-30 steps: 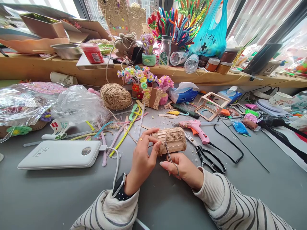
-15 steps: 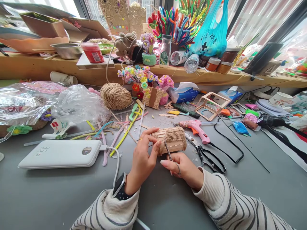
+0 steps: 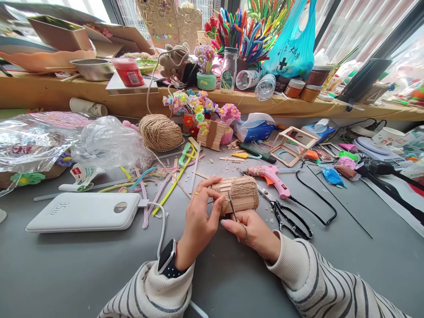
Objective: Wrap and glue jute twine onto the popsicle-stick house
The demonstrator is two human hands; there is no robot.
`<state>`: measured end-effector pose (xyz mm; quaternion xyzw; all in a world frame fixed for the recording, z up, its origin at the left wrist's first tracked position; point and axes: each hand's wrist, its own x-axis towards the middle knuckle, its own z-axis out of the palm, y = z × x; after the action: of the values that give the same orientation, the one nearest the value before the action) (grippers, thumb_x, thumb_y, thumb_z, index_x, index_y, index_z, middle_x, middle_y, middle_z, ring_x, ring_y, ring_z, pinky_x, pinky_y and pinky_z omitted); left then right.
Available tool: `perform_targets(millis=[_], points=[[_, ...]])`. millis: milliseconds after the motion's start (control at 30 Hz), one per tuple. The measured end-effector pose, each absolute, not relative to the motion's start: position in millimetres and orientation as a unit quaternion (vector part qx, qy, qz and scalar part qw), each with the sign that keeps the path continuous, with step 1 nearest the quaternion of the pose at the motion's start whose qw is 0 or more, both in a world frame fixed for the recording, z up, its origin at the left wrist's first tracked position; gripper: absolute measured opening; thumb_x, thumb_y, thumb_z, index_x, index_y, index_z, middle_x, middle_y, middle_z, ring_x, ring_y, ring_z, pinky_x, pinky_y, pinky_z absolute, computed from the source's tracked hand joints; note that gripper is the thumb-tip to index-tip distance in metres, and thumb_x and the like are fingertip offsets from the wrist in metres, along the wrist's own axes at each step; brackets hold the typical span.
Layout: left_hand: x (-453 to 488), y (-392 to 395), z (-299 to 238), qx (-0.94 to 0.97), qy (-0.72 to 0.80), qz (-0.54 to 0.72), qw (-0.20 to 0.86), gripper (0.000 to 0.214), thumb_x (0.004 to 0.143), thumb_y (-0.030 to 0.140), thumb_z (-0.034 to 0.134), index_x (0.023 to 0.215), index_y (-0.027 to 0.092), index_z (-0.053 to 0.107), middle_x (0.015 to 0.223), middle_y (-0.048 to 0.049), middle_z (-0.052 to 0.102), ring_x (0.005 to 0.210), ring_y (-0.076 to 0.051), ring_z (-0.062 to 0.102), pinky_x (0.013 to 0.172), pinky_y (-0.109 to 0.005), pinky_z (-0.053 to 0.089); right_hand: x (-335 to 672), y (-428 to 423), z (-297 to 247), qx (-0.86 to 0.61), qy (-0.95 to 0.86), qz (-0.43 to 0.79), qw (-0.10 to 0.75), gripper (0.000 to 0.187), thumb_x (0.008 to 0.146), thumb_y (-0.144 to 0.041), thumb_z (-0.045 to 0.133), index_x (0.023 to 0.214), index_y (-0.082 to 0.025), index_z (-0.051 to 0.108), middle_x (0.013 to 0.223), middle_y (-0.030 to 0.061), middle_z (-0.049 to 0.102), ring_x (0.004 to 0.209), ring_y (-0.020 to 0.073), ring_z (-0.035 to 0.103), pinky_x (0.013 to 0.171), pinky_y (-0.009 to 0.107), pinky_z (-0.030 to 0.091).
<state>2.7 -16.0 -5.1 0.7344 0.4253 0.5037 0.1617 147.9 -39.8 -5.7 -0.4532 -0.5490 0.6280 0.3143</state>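
Along the ledge [image 3: 126, 104], head view: a metal pan [image 3: 92, 70] and a red tub [image 3: 128, 72] stand to the left; a glass jar [image 3: 228, 73] is upright near the middle, with a dark pot behind it packed with colourful pipe cleaners [image 3: 243, 37]. Beside them sits a full blue plastic bag [image 3: 289, 55], its contents hard to make out through the film.
Flower box: a small twine-covered box [image 3: 210, 134] on the desk [image 3: 232, 282] holds many-coloured fluffy flowers [image 3: 188, 104]; just right, a blue tissue pack [image 3: 256, 128] has white tissue showing at its top.
Around the work: a ball of twine [image 3: 160, 132] lies beyond the left hand, a white power bank [image 3: 84, 212] to its left; close on the right are a pink glue gun [image 3: 268, 174] and large scissors [image 3: 291, 218] with black handles.
Twine-wrapped cylinder: this piece [image 3: 245, 190] of pale sticks is on its side between both hands, in front of the glue gun.
Left hand: bent at the wrist [image 3: 202, 216], thumb and fingers pinching the cylinder's left end.
Right hand: palm turned inward [image 3: 255, 232], fingers curled round small scissors [image 3: 232, 206], blades pointing up against the sticks; some fingers seem tucked beneath the cylinder, though it hides them.
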Motion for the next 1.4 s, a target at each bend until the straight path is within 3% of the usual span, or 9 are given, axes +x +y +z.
perform_targets(millis=[267,433,600,800,967,1133,1400], points=[[2,-15,-5,0.712,0.436,0.512,0.202,0.008,0.088,0.022,0.044,0.081,0.02,0.047,0.117,-0.0099,0.057,0.114,-0.019,0.052,0.094,-0.037,0.042,154,-46,-3,-0.454,-0.557,0.643,0.265,0.053,0.058,-0.062,0.066,0.046,-0.017,0.043,0.045,-0.0037,0.045,0.044,0.0055,0.033,0.044,0.023,0.023],[0,-12,-7,0.707,0.43,0.51,0.235,0.007,0.088,0.023,0.044,0.082,0.021,0.048,0.12,-0.0098,0.056,0.117,-0.018,0.05,0.098,-0.038,0.039,178,-47,11,-0.488,-0.554,0.62,0.263,0.051,0.049,-0.062,0.072,0.049,-0.017,0.048,0.043,-0.006,0.04,0.045,0.0055,0.028,0.044,0.023,0.022],[-2,-10,-9,0.707,0.422,0.513,0.243,0.007,0.088,0.022,0.044,0.082,0.021,0.047,0.119,-0.0098,0.056,0.117,-0.018,0.049,0.099,-0.04,0.039,211,-44,19,-0.628,-0.552,0.453,0.309,0.051,0.051,-0.062,0.071,0.047,-0.019,0.042,0.04,-0.0063,0.04,0.041,0.0065,0.032,0.042,0.023,0.026],[-5,-11,-9,0.718,0.412,0.51,0.235,0.007,0.088,0.021,0.044,0.081,0.021,0.047,0.117,-0.0092,0.056,0.114,-0.018,0.05,0.097,-0.038,0.04,232,-42,22,-0.724,-0.557,0.341,0.223,0.046,0.059,-0.051,0.071,0.048,-0.021,0.038,0.037,-0.004,0.052,0.031,0.0084,0.04,0.04,0.024,0.032],[-8,-14,-8,0.747,0.39,0.486,0.232,0.008,0.088,0.02,0.045,0.081,0.021,0.047,0.118,-0.008,0.054,0.116,-0.017,0.049,0.097,-0.035,0.04,234,-33,25,-0.723,-0.558,0.364,0.185,0.039,0.061,-0.044,0.07,0.046,-0.022,0.042,0.038,-0.0018,0.053,0.032,0.0116,0.045,0.037,0.025,0.034],[-9,-16,-7,0.752,0.384,0.478,0.241,0.008,0.088,0.018,0.046,0.08,0.021,0.047,0.119,-0.0078,0.053,0.118,-0.017,0.047,0.098,-0.035,0.039,233,-23,21,-0.703,-0.604,0.302,0.224,0.038,0.062,-0.039,0.069,0.043,-0.022,0.041,0.032,-0.0027,0.048,0.032,0.0104,0.043,0.038,0.024,0.034],[-11,-18,-6,0.76,0.369,0.473,0.25,0.009,0.087,0.018,0.046,0.079,0.021,0.048,0.116,-0.0076,0.053,0.116,-0.018,0.048,0.098,-0.036,0.039,227,-16,31,-0.703,-0.547,0.409,0.197,0.039,0.061,-0.037,0.07,0.044,-0.021,0.038,0.037,-0.0021,0.05,0.032,0.0103,0.044,0.035,0.023,0.035]])
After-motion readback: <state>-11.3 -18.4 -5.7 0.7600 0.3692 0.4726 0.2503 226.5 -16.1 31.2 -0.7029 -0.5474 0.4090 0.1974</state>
